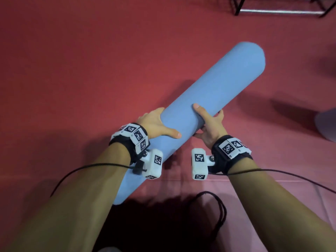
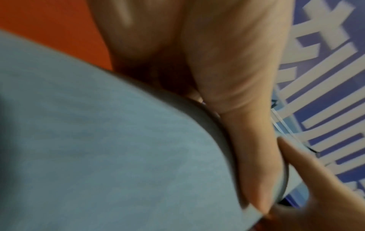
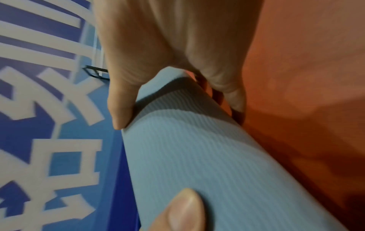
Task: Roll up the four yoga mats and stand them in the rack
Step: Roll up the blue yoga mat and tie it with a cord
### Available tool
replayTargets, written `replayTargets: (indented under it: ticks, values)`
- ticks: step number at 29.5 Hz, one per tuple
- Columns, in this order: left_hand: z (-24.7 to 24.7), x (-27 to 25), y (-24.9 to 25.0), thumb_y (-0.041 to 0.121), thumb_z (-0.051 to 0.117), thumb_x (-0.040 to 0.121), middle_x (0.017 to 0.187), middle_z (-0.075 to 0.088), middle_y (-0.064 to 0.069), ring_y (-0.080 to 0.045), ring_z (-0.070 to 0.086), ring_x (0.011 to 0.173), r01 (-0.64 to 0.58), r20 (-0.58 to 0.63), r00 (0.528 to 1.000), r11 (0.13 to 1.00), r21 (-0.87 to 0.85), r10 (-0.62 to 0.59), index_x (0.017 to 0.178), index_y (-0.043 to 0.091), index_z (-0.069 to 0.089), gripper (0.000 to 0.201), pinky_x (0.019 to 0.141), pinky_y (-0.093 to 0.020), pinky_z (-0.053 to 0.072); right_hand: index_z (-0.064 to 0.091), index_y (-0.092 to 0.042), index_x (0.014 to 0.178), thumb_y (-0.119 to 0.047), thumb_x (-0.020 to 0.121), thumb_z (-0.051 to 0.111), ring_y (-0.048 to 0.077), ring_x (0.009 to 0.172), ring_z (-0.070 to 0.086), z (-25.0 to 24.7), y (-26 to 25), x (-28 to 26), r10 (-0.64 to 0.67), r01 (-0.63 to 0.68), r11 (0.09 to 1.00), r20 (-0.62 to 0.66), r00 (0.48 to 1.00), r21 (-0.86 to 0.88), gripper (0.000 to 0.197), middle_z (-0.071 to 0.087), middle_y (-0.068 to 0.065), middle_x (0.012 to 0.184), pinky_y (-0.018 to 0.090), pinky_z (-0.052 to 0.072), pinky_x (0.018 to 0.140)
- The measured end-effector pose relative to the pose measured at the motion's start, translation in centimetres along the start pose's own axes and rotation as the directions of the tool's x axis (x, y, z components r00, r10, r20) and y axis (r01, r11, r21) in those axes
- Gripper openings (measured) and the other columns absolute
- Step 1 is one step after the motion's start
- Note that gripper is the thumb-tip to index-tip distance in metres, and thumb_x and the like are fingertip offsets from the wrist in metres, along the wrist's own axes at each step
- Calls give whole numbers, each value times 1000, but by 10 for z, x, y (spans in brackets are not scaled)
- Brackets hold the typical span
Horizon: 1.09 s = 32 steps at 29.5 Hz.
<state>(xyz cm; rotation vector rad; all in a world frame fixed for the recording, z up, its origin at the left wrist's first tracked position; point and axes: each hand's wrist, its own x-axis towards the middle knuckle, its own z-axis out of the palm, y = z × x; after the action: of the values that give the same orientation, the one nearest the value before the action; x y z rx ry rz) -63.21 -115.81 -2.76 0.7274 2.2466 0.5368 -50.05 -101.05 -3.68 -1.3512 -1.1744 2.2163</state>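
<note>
One red floor (image 1: 76,66) is showing whole only in the head view, with one rack (image 1: 280,8) at its far edge. The wrist views alone are showing a blue wall (image 3: 39,109) with white lettering. One rolled blue mat (image 1: 205,110) is hanging tilted over the floor. Two hands are gripping it: left hand (image 1: 156,124) and right hand (image 1: 211,126), thumbs on top.

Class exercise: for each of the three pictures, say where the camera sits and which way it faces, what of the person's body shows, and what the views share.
Head: worn on the head, looking down at the rolled blue mat, red floor and rack; both forearms, left hand and right hand grip the mat.
Left wrist: looks along the left hand onto the mat.
Right wrist: looks along the right hand; a thumb presses the mat.
Shared: the mat appears in all three.
</note>
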Motion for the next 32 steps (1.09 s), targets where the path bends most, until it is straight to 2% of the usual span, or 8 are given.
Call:
replayTargets:
  ticks: [6,10,13,17,23,27,29,32]
  values:
    - [-69,-24,64,62,88,41,110,66,19,-15,64,106,-213,-188,968,946,-246,169,118,42,51,87,92,-42,51,35,-34,138,-17,71,88,11,106,69,34,-114,-37,-340,344,939,114,933,-18,88,64,-11,127,48,59,81]
    - [-118,-42,105,51,92,45,119,64,19,-6,62,110,-373,-289,913,874,-312,286,130,40,46,97,94,-37,52,37,-26,140,-11,61,92,20,117,65,59,-177,-68,-539,552,834,197,819,-14,97,63,-1,132,51,55,96]
    - [-150,-52,123,34,96,51,118,62,27,8,60,108,-470,-345,868,816,-335,358,131,44,43,97,94,-29,52,36,-21,141,-4,59,91,15,118,63,76,-209,-88,-642,673,738,253,724,-52,100,61,0,133,42,56,95]
    - [-184,-55,147,42,96,48,129,59,22,1,58,118,-575,-412,804,735,-359,428,142,40,36,111,100,-35,51,33,-25,142,-2,56,92,8,119,60,95,-230,-98,-691,752,650,325,646,-111,107,57,-6,135,28,55,90]
    - [-218,-70,176,24,93,48,122,55,22,19,56,105,-677,-551,714,627,-385,433,140,27,35,109,85,-8,45,32,-26,144,-22,60,89,-2,115,58,117,-242,-115,-673,757,645,390,629,-108,101,55,-11,134,21,54,84]
    - [-246,-83,188,36,92,49,130,56,21,4,56,119,-707,-635,659,620,-341,403,145,31,34,111,101,-27,48,30,-27,147,-21,65,91,6,129,51,132,-275,-127,-751,847,524,422,508,-89,103,49,-5,143,31,48,104]
    - [-264,-91,199,43,92,49,133,58,18,-3,56,122,-711,-662,632,640,-289,402,145,34,34,112,104,-38,48,23,-28,152,-22,67,91,6,131,49,142,-297,-135,-766,873,478,441,468,-97,109,46,-4,147,31,45,108]
    - [-281,-104,208,53,91,49,142,52,13,-8,51,129,-702,-683,608,675,-224,405,150,43,23,122,107,-40,45,17,-30,155,-23,70,91,3,130,49,152,-319,-142,-777,902,415,469,420,-119,113,45,-3,147,24,43,106]
